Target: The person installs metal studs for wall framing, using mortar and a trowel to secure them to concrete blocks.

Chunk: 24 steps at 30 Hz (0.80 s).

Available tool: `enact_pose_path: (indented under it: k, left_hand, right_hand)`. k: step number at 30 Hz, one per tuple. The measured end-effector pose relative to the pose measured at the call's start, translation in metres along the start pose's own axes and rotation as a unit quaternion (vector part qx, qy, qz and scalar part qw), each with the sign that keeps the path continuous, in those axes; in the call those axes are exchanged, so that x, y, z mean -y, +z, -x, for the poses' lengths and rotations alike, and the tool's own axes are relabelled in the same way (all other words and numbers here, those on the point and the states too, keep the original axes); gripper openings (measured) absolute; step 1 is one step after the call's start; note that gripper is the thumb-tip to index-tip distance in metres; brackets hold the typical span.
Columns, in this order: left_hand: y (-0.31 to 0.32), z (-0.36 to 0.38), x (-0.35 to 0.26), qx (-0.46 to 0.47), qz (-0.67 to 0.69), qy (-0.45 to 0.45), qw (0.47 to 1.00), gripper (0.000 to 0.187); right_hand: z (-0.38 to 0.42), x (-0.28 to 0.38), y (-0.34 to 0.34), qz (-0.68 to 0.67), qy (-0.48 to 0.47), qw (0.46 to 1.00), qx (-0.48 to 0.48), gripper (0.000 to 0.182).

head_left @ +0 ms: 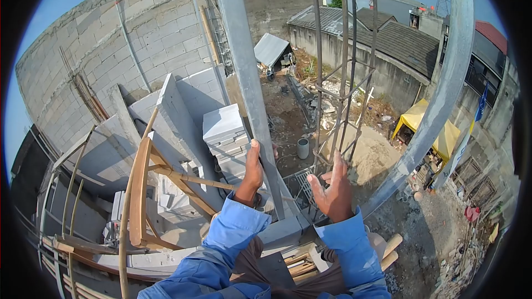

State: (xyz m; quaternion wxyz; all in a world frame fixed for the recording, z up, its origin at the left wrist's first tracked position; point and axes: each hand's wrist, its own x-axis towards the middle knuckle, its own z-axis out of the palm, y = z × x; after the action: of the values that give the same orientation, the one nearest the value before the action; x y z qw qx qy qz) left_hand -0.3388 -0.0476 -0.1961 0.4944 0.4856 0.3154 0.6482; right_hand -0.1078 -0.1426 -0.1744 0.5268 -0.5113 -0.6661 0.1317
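Observation:
A grey metal post (pixel 247 61) slants down past my left hand (pixel 251 176). The thumb lies along the post's near left side, and the other fingers pass behind it, with a fingertip showing at its right edge. My right hand (pixel 334 191) is raised with thumb and forefinger apart and nothing in it, just below a rebar column (pixel 320 77). Farther right, a second grey metal member (pixel 438 122) curves down toward my right sleeve. Both forearms are in blue sleeves. Beneath them are my knees and a dark flat surface (pixel 276 270).
Wooden frame pieces (pixel 138 194) and bamboo poles stand at the left, before stacked pale blocks (pixel 223 124) and a block wall (pixel 160 27). Far below lie a sand pile (pixel 377 158), a concrete cylinder (pixel 302 148), rubble and a yellow canopy (pixel 435 127).

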Motion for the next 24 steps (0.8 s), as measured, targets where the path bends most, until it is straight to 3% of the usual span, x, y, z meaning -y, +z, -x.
enact_pose_path:
  k: [24]
  left_hand:
    - [0.0005,-0.0015,0.0026,0.002,-0.007,-0.003,1.0,0.077]
  right_hand:
    - [0.0011,-0.0036,0.0006,0.001,-0.013,1.0,-0.003,0.092]
